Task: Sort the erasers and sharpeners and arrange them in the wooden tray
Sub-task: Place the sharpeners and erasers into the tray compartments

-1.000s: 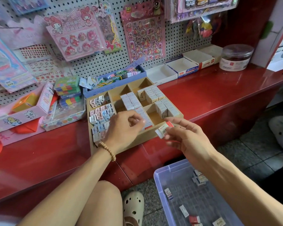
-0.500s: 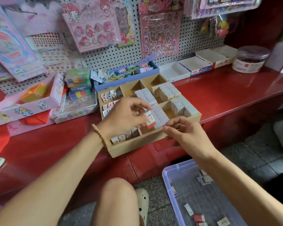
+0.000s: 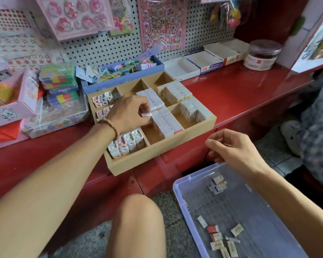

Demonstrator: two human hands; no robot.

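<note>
Seen from the head camera, a person sits facing a red tabletop (image 3: 231,94) below a white pegboard (image 3: 104,47) hung with sticker sheets. A wooden tray (image 3: 157,159) with compartments rests near the tabletop's near edge. Its left compartments hold rows of small sharpeners (image 3: 126,144); its middle and right compartments hold tightly packed rows of wrapped erasers (image 3: 166,121). The left hand (image 3: 130,113), with a bead bracelet (image 3: 111,126) at the wrist, reaches over the tray's middle, its fingers (image 3: 145,108) curled and pinching one white eraser (image 3: 146,114) just left of the middle eraser row. The right hand (image 3: 233,148) hovers to the near right of the tray, above the far edge of a clear plastic bin (image 3: 181,194) on the floor; its fingers are loosely curled and hold nothing visible. Loose erasers (image 3: 217,237) lie scattered in the bin. A bare knee (image 3: 138,216) shows at the near centre.
</note>
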